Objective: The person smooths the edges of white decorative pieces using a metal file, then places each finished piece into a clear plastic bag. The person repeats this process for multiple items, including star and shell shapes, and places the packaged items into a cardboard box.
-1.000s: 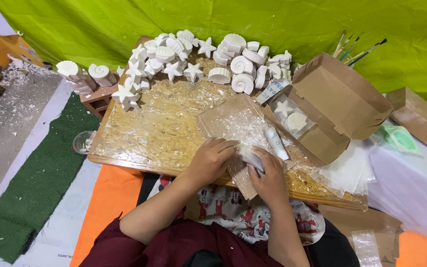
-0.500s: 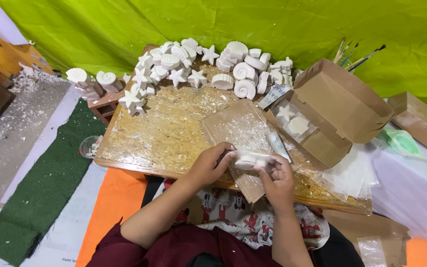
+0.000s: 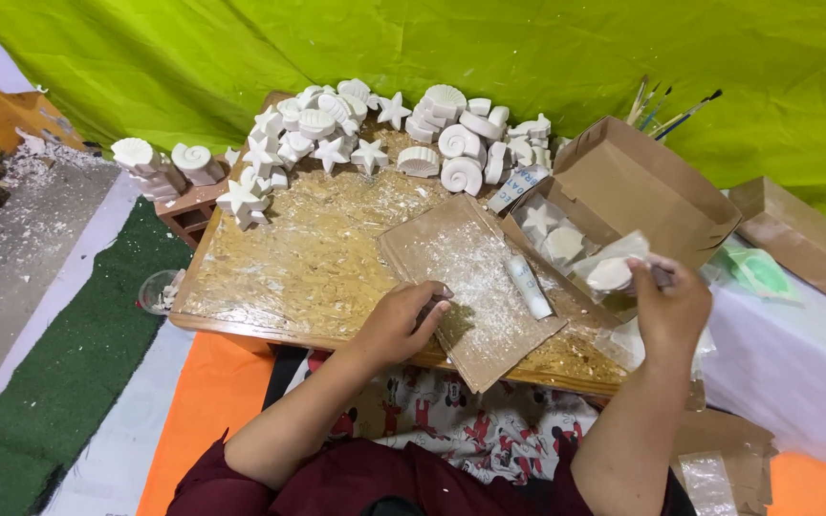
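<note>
- Head view looks down on a wooden board across the middle of the frame, dusted with white flakes and crumbs.
- Her left hand, at lower centre, presses fingers-down on the near edge of a cardboard sheet; whether anything sits under the curled fingers, I cannot tell.
- Her right hand, at centre right, is closed around a white plaster piece in clear wrap, held up just in front of the open cardboard box.
- Inside that box lie at least two wrapped white pieces, a star among them, so by my reading some packing is done.
- A small white tube lies on the cardboard sheet, between the two hands.
- A large heap of bare plaster shells and stars fills the upper centre of the board, unwrapped, so most of the work looks to be left.
- Paintbrushes stick up behind the box at upper right, against the green cloth.
</note>
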